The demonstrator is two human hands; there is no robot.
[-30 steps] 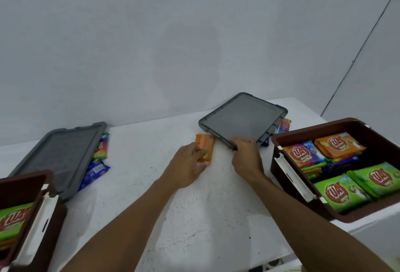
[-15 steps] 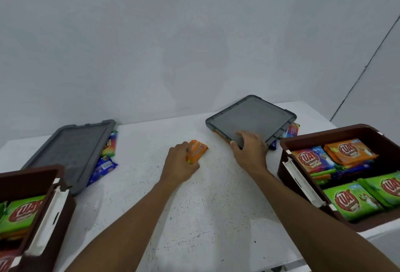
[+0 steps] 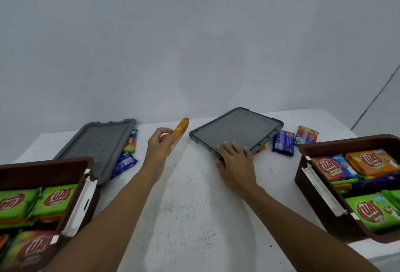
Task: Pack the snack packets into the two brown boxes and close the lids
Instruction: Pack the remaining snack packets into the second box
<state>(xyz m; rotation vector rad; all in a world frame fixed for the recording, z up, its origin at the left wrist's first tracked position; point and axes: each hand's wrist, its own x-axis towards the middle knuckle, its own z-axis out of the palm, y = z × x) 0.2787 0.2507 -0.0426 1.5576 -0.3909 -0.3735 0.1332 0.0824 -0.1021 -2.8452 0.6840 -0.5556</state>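
My left hand [image 3: 159,146] grips an orange snack packet [image 3: 181,129], lifted edge-up above the table. Over to the right, my right hand [image 3: 234,157] rests flat on the near edge of a grey lid [image 3: 236,130], fingers spread; an orange packet [image 3: 261,148] peeks from under that lid. A second grey lid [image 3: 98,145] lies at the left, with a rainbow packet [image 3: 131,143] and a blue packet [image 3: 125,164] beside and partly under it. Two brown boxes stand open: one at the left [image 3: 49,166], one at the right [image 3: 346,144], both holding several packets.
A blue packet [image 3: 283,145] and a rainbow packet [image 3: 306,134] lie loose on the white table [image 3: 194,206] between the right lid and the right box. A grey wall stands right behind the table. Each box has a white latch facing inward.
My left hand picked the orange packet off the table and raised it. My right hand slid onto the right lid's near edge. The view shifted, showing more of the left box.
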